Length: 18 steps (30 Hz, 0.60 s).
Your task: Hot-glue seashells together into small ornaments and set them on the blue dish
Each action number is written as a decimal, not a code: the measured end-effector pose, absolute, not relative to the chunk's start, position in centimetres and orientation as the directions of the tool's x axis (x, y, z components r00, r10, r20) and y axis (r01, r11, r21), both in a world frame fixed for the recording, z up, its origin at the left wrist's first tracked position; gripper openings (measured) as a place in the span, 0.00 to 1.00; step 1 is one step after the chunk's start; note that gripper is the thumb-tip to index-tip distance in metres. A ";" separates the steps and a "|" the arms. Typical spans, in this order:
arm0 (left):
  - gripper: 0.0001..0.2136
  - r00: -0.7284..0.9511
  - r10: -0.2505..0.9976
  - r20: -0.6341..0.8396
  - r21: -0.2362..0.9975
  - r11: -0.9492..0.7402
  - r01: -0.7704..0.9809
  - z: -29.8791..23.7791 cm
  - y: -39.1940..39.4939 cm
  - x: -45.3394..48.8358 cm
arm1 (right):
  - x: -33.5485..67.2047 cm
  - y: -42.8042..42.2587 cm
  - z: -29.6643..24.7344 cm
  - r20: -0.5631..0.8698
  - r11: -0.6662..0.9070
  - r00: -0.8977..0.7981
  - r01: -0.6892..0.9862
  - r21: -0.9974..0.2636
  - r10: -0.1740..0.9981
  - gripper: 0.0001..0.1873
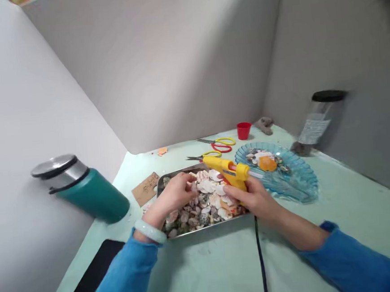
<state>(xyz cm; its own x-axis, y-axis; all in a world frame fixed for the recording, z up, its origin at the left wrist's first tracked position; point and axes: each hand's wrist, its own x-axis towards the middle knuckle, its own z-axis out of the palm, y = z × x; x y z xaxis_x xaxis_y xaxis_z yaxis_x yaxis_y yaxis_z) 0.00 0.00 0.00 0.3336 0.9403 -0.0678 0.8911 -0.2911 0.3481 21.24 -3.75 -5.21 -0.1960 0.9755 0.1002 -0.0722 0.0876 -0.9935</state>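
A metal tray (pixel 180 170) full of small seashells (pixel 206 206) sits in front of me on the pale green table. My left hand (pixel 174 197) reaches into the shells with its fingers curled together, pinching at something too small to make out. A pale bangle circles that wrist. My right hand (pixel 253 197) grips a yellow glue gun (pixel 225 169) held over the tray's right side, its black cord (pixel 260 258) trailing toward me.
A blue shell-shaped glass dish (pixel 292 179) with shells stands right of the tray. Behind lie yellow and red scissors (pixel 220 145), a red cup (pixel 243 130), a brown card (pixel 146 189). A teal flask (pixel 83 188) stands left, a clear jar (pixel 317 120) right. White walls enclose the table.
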 end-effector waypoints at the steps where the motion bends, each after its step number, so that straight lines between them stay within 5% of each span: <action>1: 0.18 0.332 0.942 -0.057 0.348 -0.293 0.891 0.2 0.1 0.2 | 21.3 -3.8 -5.2 0.102 0.090 -0.195 -0.068 -0.994 0.975 0.19; 18: 0.10 0.393 0.920 -0.015 0.030 -0.392 0.919 -1.5 2.6 1.0 | 21.2 -4.0 -4.7 0.090 0.080 -0.178 -0.060 -0.995 0.980 0.16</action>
<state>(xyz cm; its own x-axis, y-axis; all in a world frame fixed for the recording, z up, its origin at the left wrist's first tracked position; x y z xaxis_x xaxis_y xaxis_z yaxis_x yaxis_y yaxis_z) 1.03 2.60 -1.53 0.3926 0.9196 -0.0150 0.9194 -0.3921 0.0301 21.23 -4.05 -4.69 -0.1776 0.9800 0.0897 -0.0600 0.0802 -0.9950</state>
